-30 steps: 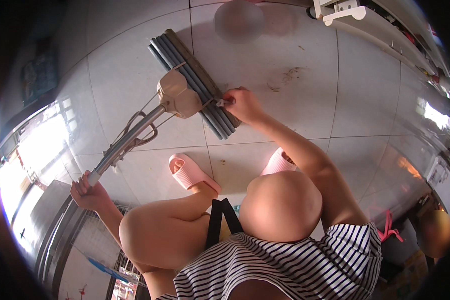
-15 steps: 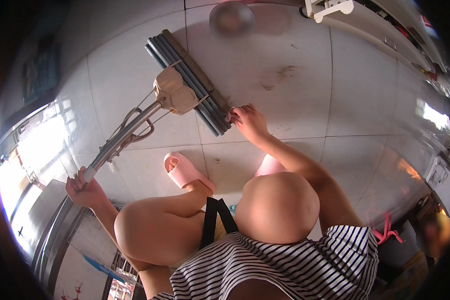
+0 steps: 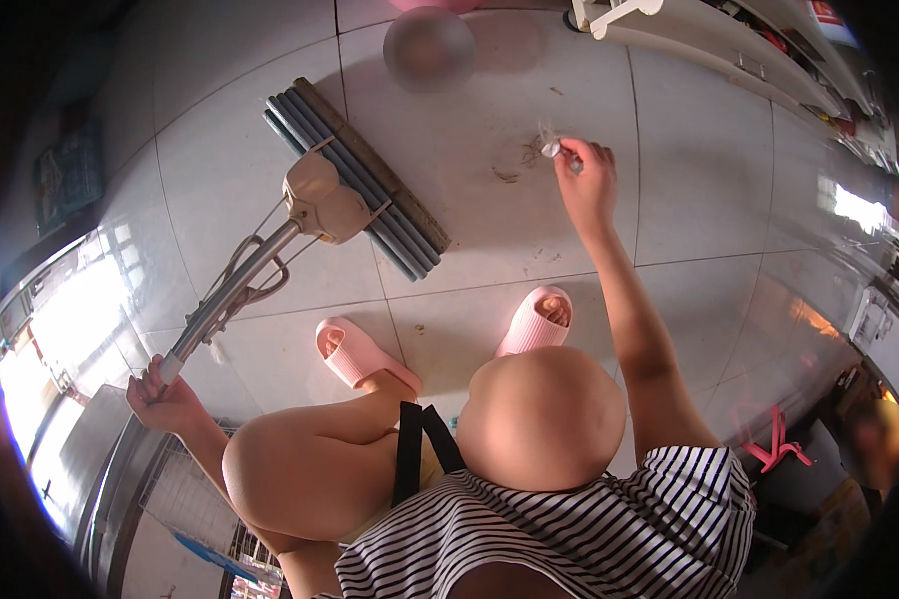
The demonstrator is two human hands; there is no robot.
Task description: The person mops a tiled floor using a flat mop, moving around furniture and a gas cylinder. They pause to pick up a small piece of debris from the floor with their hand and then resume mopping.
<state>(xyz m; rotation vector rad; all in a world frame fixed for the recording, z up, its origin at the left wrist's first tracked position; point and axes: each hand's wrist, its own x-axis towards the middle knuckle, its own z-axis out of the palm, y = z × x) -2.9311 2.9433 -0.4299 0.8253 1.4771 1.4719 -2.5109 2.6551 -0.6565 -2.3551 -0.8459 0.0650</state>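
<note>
My left hand (image 3: 166, 399) is closed around the metal handle (image 3: 235, 288) of a roller mop at the left. The mop's beige joint (image 3: 322, 198) carries grey rollers and a brown, dirty sponge strip (image 3: 390, 180), lying slantwise on the tiled floor. My right hand (image 3: 587, 190) is stretched out to the right of the mop head, pinching a small crumpled white scrap, maybe tissue (image 3: 551, 149). Fine hair-like strands show at its upper edge. Beside it, dark dirt smears (image 3: 514, 170) mark the floor.
Pink slippers (image 3: 370, 355) are on my feet, below the mop head. White drawers (image 3: 714, 50) line the upper right. A blurred round shape (image 3: 430, 50) is at the top. Pink straps (image 3: 777, 444) hang at the lower right, and a wire rack (image 3: 185, 469) stands at the lower left.
My right hand has moved from the lower end of the mop's sponge strip up and right to the dirt smears, taking the white scrap along. My left hand keeps its hold on the handle.
</note>
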